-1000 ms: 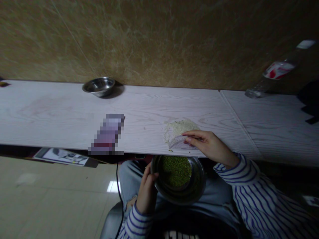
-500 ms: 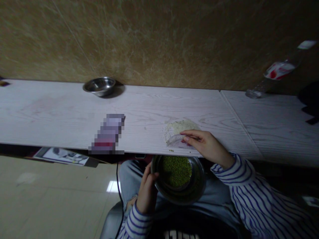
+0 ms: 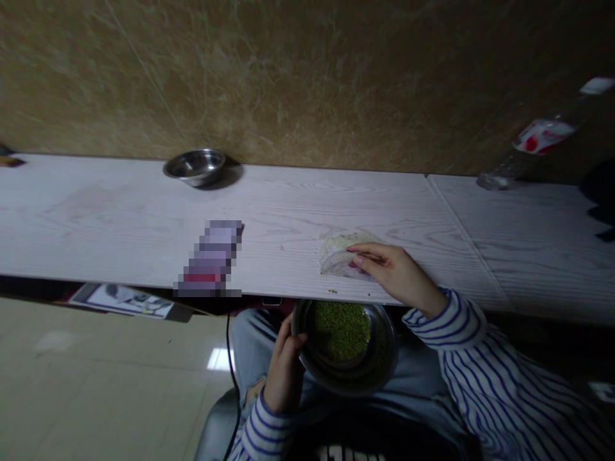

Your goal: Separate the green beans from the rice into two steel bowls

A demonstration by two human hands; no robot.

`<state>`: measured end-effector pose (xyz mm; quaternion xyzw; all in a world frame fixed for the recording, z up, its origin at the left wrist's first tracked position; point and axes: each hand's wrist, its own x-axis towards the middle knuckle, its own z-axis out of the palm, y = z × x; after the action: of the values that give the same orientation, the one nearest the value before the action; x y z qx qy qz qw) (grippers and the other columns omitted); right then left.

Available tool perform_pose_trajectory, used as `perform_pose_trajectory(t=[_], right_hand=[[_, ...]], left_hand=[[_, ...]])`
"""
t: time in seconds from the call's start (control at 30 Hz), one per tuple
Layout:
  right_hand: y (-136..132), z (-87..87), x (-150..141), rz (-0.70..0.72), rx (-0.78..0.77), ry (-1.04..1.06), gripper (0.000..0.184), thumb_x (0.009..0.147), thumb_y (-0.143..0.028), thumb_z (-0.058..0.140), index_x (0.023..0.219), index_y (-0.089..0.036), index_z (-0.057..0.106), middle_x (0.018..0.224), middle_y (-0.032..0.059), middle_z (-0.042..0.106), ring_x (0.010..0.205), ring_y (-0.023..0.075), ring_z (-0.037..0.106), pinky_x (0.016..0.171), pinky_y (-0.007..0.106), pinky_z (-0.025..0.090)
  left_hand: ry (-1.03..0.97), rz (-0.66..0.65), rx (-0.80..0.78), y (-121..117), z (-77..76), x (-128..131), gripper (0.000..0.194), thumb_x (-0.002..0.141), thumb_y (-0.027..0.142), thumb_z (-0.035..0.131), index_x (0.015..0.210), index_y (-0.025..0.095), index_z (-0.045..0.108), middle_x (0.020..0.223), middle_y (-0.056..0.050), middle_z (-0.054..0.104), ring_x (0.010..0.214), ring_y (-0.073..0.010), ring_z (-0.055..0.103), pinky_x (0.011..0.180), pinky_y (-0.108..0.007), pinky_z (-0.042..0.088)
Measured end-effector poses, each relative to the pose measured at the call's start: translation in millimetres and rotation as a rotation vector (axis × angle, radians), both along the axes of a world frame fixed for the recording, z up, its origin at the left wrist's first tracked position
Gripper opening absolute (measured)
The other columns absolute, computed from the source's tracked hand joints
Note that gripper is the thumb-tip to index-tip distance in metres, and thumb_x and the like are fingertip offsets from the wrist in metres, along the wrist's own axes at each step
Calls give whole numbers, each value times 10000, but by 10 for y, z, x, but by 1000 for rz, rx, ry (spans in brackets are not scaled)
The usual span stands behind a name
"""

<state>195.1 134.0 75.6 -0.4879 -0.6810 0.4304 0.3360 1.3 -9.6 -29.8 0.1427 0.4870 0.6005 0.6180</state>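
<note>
My left hand (image 3: 284, 371) is closed on the left rim of a steel bowl (image 3: 384, 346), which sits on my lap below the table edge. Green beans (image 3: 341, 330), probably mung beans, lie inside it, toward the far side. On the table just beyond is a thin spread of pale, rice-like grains (image 3: 343, 241), with a curved swept-looking band at its near side. Over the right part of these grains, my right hand (image 3: 384, 266) reaches down with thumb and fingertips drawn together. Whatever is between those fingertips is too small or hidden to make out.
A smaller steel bowl (image 3: 196, 168) stands near the wall at left. A phone-like, pixelated object (image 3: 211, 256) lies by the front edge. At far right is a clear plastic bottle (image 3: 542, 137). A few loose beans (image 3: 332, 291) dot the table edge.
My right hand has moved slightly away from me across the pale grains, and the swept band looks a little wider. My left hand keeps its hold on the bowl.
</note>
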Motion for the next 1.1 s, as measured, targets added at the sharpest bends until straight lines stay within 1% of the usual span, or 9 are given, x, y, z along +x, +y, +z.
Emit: perform_pose_trajectory(t=[0.1,0.23,0.4,0.53,0.6,0.87,1.0,1.1], right_hand=[[5,3,-54,-6,27,-27,261,905,-166,625,1090,-218,802,981,67,830,899,218,786,864,380,639],[-8,15,-87,5,45,-57,254,902,-170,629,1077,-213,808,996,72,830,880,216,783,819,363,642],[-35,38,-25,9,44,-28,260,900,-181,634,1089,-221,808,988,67,830,871,209,786,791,340,646],[-58,28,4,33,23,-32,261,906,-191,633,1104,-209,803,950,71,831,867,212,790,791,344,648],[-62,16,-8,36,26,-46,257,907,-187,630,1099,-196,801,968,81,831,879,214,790,807,351,646],[-38,9,32,-17,9,-33,256,904,-177,636,1099,-199,799,951,74,834,877,219,795,809,349,647],[-50,-1,16,-3,-9,-30,256,910,-171,633,1111,-181,791,936,78,835,876,213,797,811,341,648],[-29,-21,5,-16,15,-32,247,904,-155,633,1090,-181,792,960,78,835,880,209,798,828,348,647]], left_hand=[[16,7,-2,0,40,-4,513,750,323,713,1253,219,730,1343,-94,726,1399,-371,523,1205,-518,327],[10,5,-19,8,60,-7,539,723,338,732,1248,216,732,1303,-99,744,1359,-389,554,1162,-530,384],[-34,-3,-5,4,31,-9,536,736,325,727,1262,221,723,1329,-91,733,1382,-380,536,1179,-524,363],[-35,-3,-5,1,18,-12,534,734,324,732,1258,220,725,1313,-92,740,1371,-387,547,1182,-536,357],[-32,0,-1,4,15,-13,533,737,319,729,1260,218,723,1326,-94,735,1386,-382,534,1197,-531,339],[-20,8,-4,8,-10,-24,522,742,335,730,1253,227,732,1328,-99,734,1396,-380,530,1204,-528,341],[-11,16,5,3,-1,-20,521,741,339,738,1251,233,737,1337,-90,733,1406,-374,521,1215,-520,324],[-5,13,17,2,9,-18,518,746,333,733,1252,224,737,1332,-93,734,1393,-378,533,1212,-531,325]])
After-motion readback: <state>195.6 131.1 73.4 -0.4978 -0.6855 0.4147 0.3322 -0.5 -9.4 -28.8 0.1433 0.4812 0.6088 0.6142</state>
